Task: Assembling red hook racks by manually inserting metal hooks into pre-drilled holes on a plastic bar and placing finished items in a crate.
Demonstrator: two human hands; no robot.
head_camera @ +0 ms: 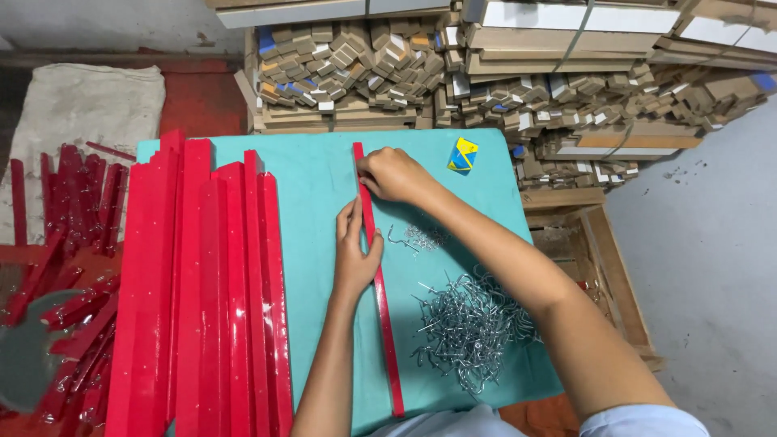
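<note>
Fingers [354, 220] of the left hand [354, 257] lie straight and pressed together, flat against the left edge of a single red strip [380, 299]; they steady it rather than pinch it. Right hand [394, 174] sits curled over the strip's upper part, at about 12 o'clock from the left hand; its fingers appear closed on the strip, but what, if anything, is between the tips is hidden.

Strip position: lies lengthwise on the teal table [320, 186], running from 12 to 6 o'clock, slightly slanted, touching both hands.

Judgement on doing this step well: keep the left palm low and firm so the strip cannot slide or roll; keep the right hand working close to that support, not far up the unsupported end; keep the strip flat on the table.

Surface: loose pile of bent metal hooks [469, 324] at 4 o'clock from the left hand, a smaller scatter [421, 237] just right of the strip. Stack of red strips [202, 291] at 9 o'clock, well apart from the one in hand. Small blue-and-yellow packet [462, 155] at 1 o'clock.

Room: bundled wooden pieces [486, 73] stacked beyond the table at 12 o'clock; a sack [81, 105] and more red strips [69, 235] on the floor at 9 to 10 o'clock; a wooden crate [611, 267] at 3 o'clock; grey concrete floor [712, 243] beyond it.
</note>
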